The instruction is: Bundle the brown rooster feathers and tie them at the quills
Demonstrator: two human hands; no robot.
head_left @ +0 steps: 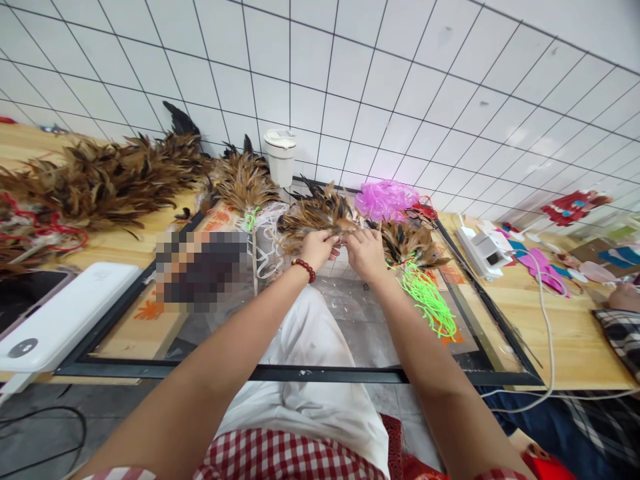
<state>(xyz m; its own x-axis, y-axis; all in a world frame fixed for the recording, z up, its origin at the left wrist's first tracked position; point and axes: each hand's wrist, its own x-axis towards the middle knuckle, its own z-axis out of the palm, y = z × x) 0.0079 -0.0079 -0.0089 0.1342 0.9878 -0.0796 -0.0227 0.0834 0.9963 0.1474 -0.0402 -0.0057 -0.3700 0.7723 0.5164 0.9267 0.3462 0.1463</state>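
Observation:
My left hand [320,247], with a dark red bead bracelet at its wrist, is closed at the base of a brown feather bunch [320,213]. Against it, my right hand [366,252] has its fingers pinched together; what lies between them is too small to make out. The bunch fans out behind the hands, over the glass-topped frame [330,375]. Right of my right hand lies another feather bunch [413,241], beside bright green cords [430,300]. To the left, a feather duster [245,183] with a green tie has a thin stick [255,260].
White cords [270,240] lie by the stick. A white cup [280,157] and a pink plastic bag [387,199] stand near the tiled wall. Large feather dusters [100,177] and a white power bank [70,313] are at left. A power strip [477,250] and another person's sleeve [620,337] are at right.

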